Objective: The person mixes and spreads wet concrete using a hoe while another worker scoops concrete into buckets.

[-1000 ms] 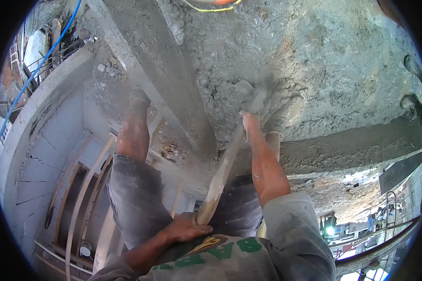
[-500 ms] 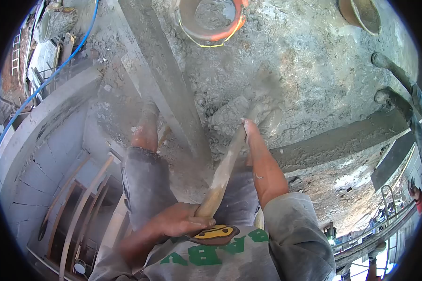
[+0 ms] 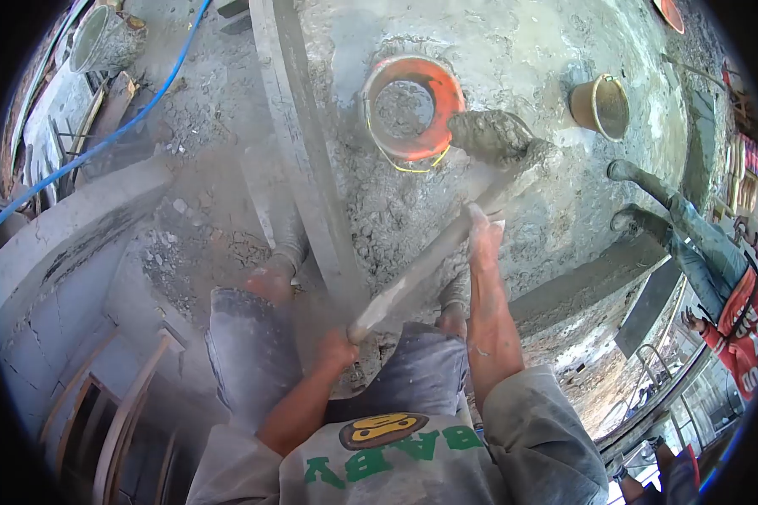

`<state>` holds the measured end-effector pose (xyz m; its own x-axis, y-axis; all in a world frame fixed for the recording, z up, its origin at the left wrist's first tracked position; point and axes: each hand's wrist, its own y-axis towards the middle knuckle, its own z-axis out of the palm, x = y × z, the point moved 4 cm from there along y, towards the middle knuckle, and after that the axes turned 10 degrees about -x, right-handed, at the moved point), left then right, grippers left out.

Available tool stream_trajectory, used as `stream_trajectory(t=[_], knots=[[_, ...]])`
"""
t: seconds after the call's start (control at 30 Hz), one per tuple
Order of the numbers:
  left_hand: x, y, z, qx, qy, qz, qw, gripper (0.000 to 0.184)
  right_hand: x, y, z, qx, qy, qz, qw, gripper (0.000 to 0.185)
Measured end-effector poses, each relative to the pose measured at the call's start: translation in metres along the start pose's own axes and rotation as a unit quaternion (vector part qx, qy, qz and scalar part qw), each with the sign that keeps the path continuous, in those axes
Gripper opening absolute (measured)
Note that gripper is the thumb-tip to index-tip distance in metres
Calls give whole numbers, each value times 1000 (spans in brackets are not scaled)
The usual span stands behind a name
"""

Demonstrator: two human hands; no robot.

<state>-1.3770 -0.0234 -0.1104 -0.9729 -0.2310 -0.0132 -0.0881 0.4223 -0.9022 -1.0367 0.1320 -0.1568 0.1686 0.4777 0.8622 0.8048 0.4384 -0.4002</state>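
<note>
My left hand (image 3: 337,348) is wrapped round the lower end of a hoe's wooden handle, close to my knees. Farther up the same handle my right hand (image 3: 484,234) grips it with the arm stretched out. The hoe (image 3: 417,273) slants away to the upper right, its shaft coated in grey cement near the head. Wet concrete (image 3: 490,135) covers the blade, which lies at the right rim of an orange-red bucket (image 3: 442,84). Grey mix shows inside that bucket, and its yellow handle hangs down on the near side. Whether blade and rim touch, I cannot tell.
A concrete-coated beam (image 3: 299,143) runs between my legs and the bucket. Another bucket (image 3: 600,108) stands at the right, near a person in a red top (image 3: 741,337). A blue hose (image 3: 135,122) crosses the left side. Wet concrete spreads over the ground.
The hoe head has come up from the wet mix and over to the bucket, now carrying concrete. Both hands have moved forward, away from my body. The view has shifted, showing more ground ahead.
</note>
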Motion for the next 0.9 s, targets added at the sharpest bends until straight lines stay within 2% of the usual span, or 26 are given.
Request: stream_trajectory(t=[0.1,0.2,0.23,0.3,0.4,0.43,0.47,0.53,0.6,0.67,0.7,0.8,0.83,0.87,0.9], knots=[[25,29,-27,55,-62,-36,996,49,13,-32,48,57,-71,6,996,56],[46,32,15,-21,-154,-83,984,50,44,-52,62,30,-95,62,993,53],[36,30,23,-38,-115,-43,992,53,42,-53,60,28,-82,66,994,53],[18,27,37,-27,-185,11,982,56,22,-36,40,51,-8,27,998,52],[12,28,92,37,-202,74,976,61,4,-13,-19,43,-12,-36,998,51],[1,13,103,76,-199,86,973,63,-8,-7,-45,22,38,-8,999,49],[-12,-5,113,117,-176,128,969,62,-17,-1,-78,-9,29,11,999,46],[-86,-35,67,176,-129,220,951,62,-33,25,-130,-68,33,36,997,40],[-109,-34,95,226,-125,252,932,58,-74,61,-179,-72,59,136,986,31],[-132,-21,122,289,-91,265,915,57,-126,99,-212,-112,-1,211,971,30],[-140,-11,136,315,-116,269,903,55,-153,115,-221,-125,-32,246,961,30],[-154,-2,164,368,-141,124,911,50,-257,137,-236,-131,-202,245,939,35],[-151,-9,176,303,-132,181,926,48,-263,125,-240,-139,-143,266,943,37],[-147,-18,186,235,-122,236,935,47,-271,132,-230,-111,-178,267,941,38],[-143,-37,203,311,-195,184,912,43,-284,120,-234,-78,-232,285,927,40]])
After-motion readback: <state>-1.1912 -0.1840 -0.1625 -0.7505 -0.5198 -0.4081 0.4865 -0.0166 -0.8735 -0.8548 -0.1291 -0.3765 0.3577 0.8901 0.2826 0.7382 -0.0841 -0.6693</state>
